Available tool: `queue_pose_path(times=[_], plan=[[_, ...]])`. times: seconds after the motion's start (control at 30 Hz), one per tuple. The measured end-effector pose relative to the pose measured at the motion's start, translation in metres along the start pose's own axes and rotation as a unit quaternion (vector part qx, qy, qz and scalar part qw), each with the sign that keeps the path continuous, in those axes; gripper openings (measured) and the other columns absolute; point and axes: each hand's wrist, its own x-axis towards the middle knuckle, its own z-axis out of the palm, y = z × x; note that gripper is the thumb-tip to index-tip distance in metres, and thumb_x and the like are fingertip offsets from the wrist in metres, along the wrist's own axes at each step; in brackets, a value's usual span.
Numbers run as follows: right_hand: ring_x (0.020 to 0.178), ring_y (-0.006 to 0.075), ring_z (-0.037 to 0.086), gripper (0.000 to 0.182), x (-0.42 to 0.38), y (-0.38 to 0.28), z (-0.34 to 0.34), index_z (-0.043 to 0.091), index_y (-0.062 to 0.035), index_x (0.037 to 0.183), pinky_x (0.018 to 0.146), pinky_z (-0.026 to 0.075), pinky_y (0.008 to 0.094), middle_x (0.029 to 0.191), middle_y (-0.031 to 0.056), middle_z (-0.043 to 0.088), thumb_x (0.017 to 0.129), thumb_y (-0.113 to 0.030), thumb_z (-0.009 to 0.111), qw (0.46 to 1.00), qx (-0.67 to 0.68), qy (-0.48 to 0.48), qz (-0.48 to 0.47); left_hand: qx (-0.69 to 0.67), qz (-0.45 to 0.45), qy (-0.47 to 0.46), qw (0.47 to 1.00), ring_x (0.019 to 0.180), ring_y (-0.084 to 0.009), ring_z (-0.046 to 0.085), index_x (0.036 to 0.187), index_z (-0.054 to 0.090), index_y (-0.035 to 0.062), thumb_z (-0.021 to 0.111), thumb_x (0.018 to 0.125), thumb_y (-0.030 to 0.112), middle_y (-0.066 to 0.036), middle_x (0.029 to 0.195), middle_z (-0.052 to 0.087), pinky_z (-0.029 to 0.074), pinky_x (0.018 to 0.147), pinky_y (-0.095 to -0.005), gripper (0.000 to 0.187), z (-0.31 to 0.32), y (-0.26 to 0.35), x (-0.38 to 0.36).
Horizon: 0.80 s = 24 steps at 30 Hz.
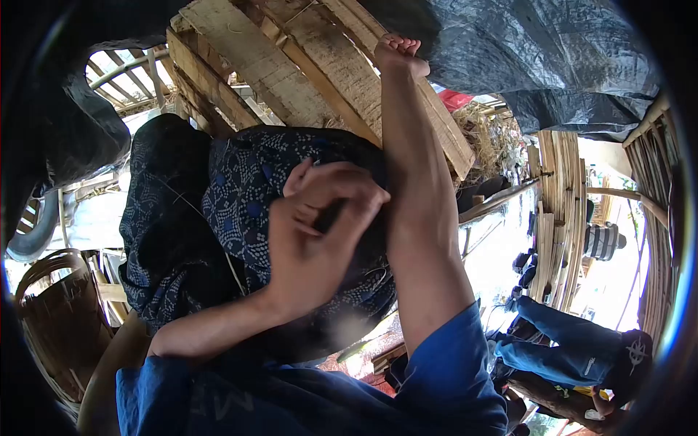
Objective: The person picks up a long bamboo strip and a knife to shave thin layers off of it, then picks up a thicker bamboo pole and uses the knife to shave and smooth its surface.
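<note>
Outdoor shelter: dark tarp (552, 58) overhead, wooden planks (291, 58) slanting above, bamboo poles (556, 211) at right, woven basket (62, 320) lower left. Second person in jeans (567, 349) seen at right, apart. Dark patterned cloth (240, 182) draped mid-frame below planks. Left hand (320, 232) laid against cloth, fingers curled, pinching fold, possibly thin thread; cannot be told for sure. Right hand (398, 52) raised high, fist closed at plank edge; what is gripped not seen. Cloth lies directly under left fingers, well below right fist; left hand nearer.

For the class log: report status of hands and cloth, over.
Left hand pinching patterned cloth. Right hand fisted up at wooden planks. Nothing blocking.
</note>
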Motion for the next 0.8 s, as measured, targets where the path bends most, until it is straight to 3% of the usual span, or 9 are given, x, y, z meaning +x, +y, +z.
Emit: queue_pose_path(times=[0.07, 0.17, 0.27, 0.33, 0.43, 0.53, 0.6, 0.7, 0.8], plan=[[0.053, 0.0118, 0.047, 0.046, -0.005, 0.001, 0.000, 0.055, -0.0119, 0.071, 0.048, 0.042, 0.0265, 0.063, -0.0019, 0.052, 0.089, -0.046, 0.030, 0.999, 0.010, 0.009, -0.029, -0.230, -0.121, 0.076, 0.963, 0.088, -0.0101, 0.057, 0.094, 0.063, -0.0030, 0.057, 0.090, 0.009, -0.007, 0.095, 0.063, 0.044, 0.082, -0.0227, 0.014, -0.007, 0.001, 0.003], [0.057, 0.0104, 0.045, 0.055, -0.005, 0.001, -0.003, 0.056, -0.0167, 0.089, 0.050, 0.042, 0.0235, 0.066, -0.0043, 0.050, 0.089, -0.062, 0.025, 1.000, -0.005, 0.016, -0.001, -0.253, -0.129, 0.076, 0.956, 0.086, -0.0080, 0.056, 0.094, 0.061, -0.0052, 0.055, 0.090, 0.005, -0.007, 0.094, 0.062, 0.044, 0.076, -0.0195, 0.013, -0.017, -0.001, 0.000], [0.056, 0.0114, 0.044, 0.055, -0.004, 0.001, -0.003, 0.055, -0.0154, 0.086, 0.049, 0.040, 0.0259, 0.065, -0.0035, 0.049, 0.090, -0.060, 0.022, 1.000, -0.003, 0.007, -0.007, -0.237, -0.118, 0.097, 0.959, 0.087, -0.0095, 0.056, 0.095, 0.061, -0.0033, 0.054, 0.088, -0.001, -0.005, 0.090, 0.061, 0.043, 0.079, -0.0219, 0.011, -0.022, 0.002, -0.003], [0.051, 0.0161, 0.044, 0.063, 0.018, -0.010, -0.023, 0.052, -0.0083, 0.065, 0.050, 0.039, 0.0312, 0.055, 0.0012, 0.046, 0.088, -0.054, 0.016, 0.991, -0.079, -0.106, -0.011, -0.142, -0.038, 0.108, 0.983, 0.088, -0.0132, 0.057, 0.097, 0.061, 0.0004, 0.055, 0.082, -0.004, -0.006, 0.094, 0.062, 0.042, 0.081, -0.0237, 0.017, -0.022, -0.006, -0.005], [0.053, 0.0162, 0.044, 0.061, 0.040, -0.022, -0.040, 0.052, -0.0085, 0.069, 0.051, 0.039, 0.0314, 0.059, 0.0016, 0.047, 0.089, -0.054, 0.017, 0.984, -0.127, -0.126, -0.005, -0.026, 0.128, 0.054, 0.990, 0.084, -0.0178, 0.059, 0.089, 0.061, 0.0039, 0.058, 0.080, -0.004, -0.006, 0.087, 0.062, 0.042, 0.078, -0.0280, 0.013, -0.020, -0.009, -0.005], [0.055, 0.0163, 0.045, 0.059, 0.061, -0.026, -0.033, 0.052, -0.0087, 0.073, 0.052, 0.039, 0.0316, 0.063, 0.0020, 0.049, 0.089, -0.055, 0.018, 0.984, -0.137, -0.112, 0.005, 0.012, 0.155, 0.054, 0.986, 0.082, -0.0198, 0.059, 0.088, 0.062, 0.0036, 0.060, 0.080, -0.002, -0.005, 0.084, 0.063, 0.042, 0.075, -0.0320, 0.010, -0.029, -0.011, -0.006], [0.056, 0.0164, 0.045, 0.058, 0.067, -0.026, -0.028, 0.052, -0.0089, 0.075, 0.053, 0.039, 0.0318, 0.065, 0.0023, 0.050, 0.089, -0.055, 0.019, 0.984, -0.132, -0.117, 0.006, -0.030, 0.236, 0.082, 0.968, 0.079, -0.0206, 0.059, 0.087, 0.062, 0.0036, 0.061, 0.081, 0.001, -0.005, 0.082, 0.063, 0.042, 0.072, -0.0336, 0.007, -0.036, -0.020, -0.005], [0.058, 0.0164, 0.045, 0.057, 0.072, -0.035, -0.017, 0.052, -0.0090, 0.078, 0.054, 0.039, 0.0319, 0.068, 0.0026, 0.050, 0.089, -0.055, 0.020, 0.986, -0.120, -0.117, 0.020, -0.025, 0.231, 0.084, 0.969, 0.077, -0.0203, 0.059, 0.089, 0.063, 0.0028, 0.059, 0.084, 0.005, -0.006, 0.080, 0.063, 0.042, 0.071, -0.0327, 0.006, -0.053, -0.018, 0.004], [0.062, 0.0194, 0.048, 0.062, 0.067, -0.031, -0.010, 0.051, -0.0032, 0.079, 0.059, 0.040, 0.0328, 0.067, 0.0077, 0.050, 0.091, -0.054, 0.018, 0.960, -0.225, -0.167, 0.026, -0.016, 0.179, 0.101, 0.978, 0.068, -0.0176, 0.058, 0.079, 0.063, 0.0019, 0.052, 0.091, 0.010, -0.005, 0.072, 0.062, 0.043, 0.067, -0.0315, 0.018, -0.081, -0.019, 0.001]])
